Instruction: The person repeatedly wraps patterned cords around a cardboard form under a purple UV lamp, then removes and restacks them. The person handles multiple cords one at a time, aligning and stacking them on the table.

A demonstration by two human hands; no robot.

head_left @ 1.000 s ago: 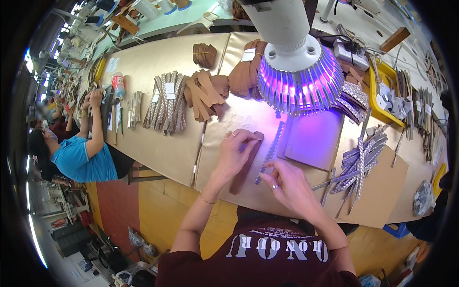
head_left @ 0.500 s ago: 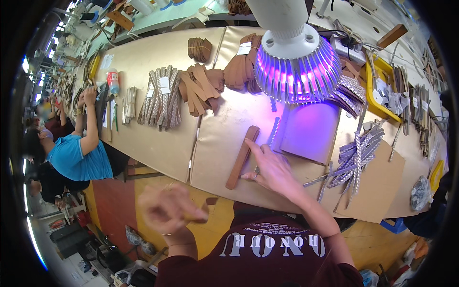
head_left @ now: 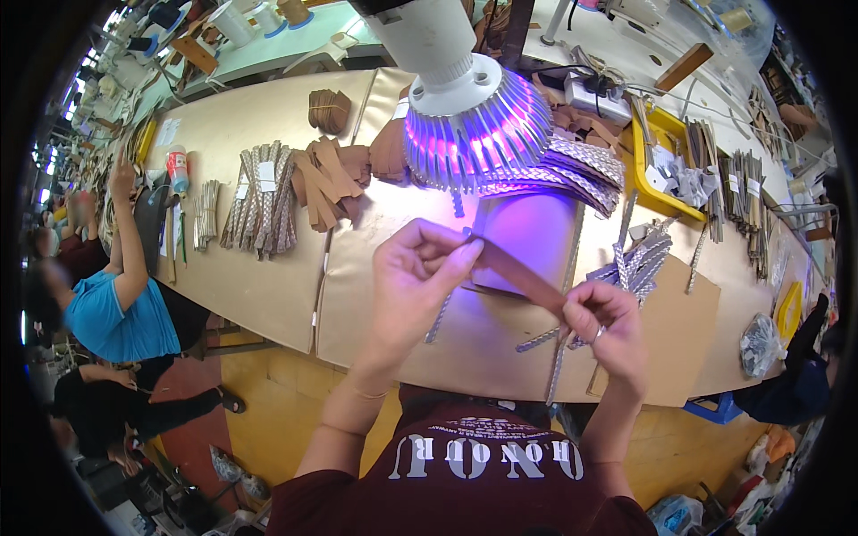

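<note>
Head view: both hands, left hand (head_left: pixel 413 272) and right hand (head_left: pixel 601 323), pinch a brown strip (head_left: pixel 521 273).

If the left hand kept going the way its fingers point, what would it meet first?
Likely the purple-lit sheet under the lamp; the left hand points up-right along the brown strip it pinches. Depth is unclear.

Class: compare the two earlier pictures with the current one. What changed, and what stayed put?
The brown strip, earlier flat on the table, is now lifted and held at both ends by the left hand and right hand. The lamp and strip bundles stayed put.
</note>
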